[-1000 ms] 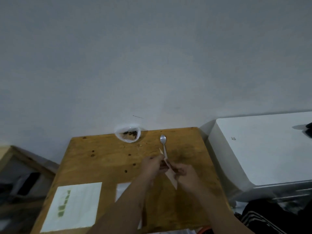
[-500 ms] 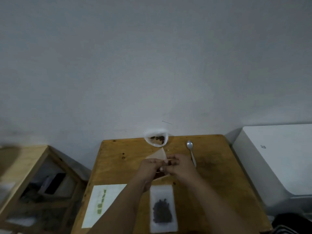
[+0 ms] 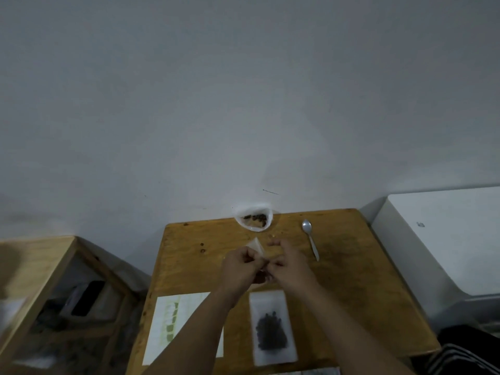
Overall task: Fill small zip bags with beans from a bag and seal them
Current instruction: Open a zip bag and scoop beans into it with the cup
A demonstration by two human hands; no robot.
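Since a sec ago we flipped the small zip bag (image 3: 256, 245) round; left hand (image 3: 240, 266) & right hand (image 3: 290, 266) both pinch it over mid desk (image 3: 351, 282) now, prob sealing the zip.

matt wooden table (image 3: 351, 280), shiny metal spoon (image 3: 310, 239)

Only one cam: head-worn, wide-angle, facing forward and tipped slightly down. Wall (image 3: 243, 104) eats the whole top half, table (image 3: 351, 280) sits low in frame, left hand (image 3: 238, 266) and right hand (image 3: 290, 263) meet close below the lens.
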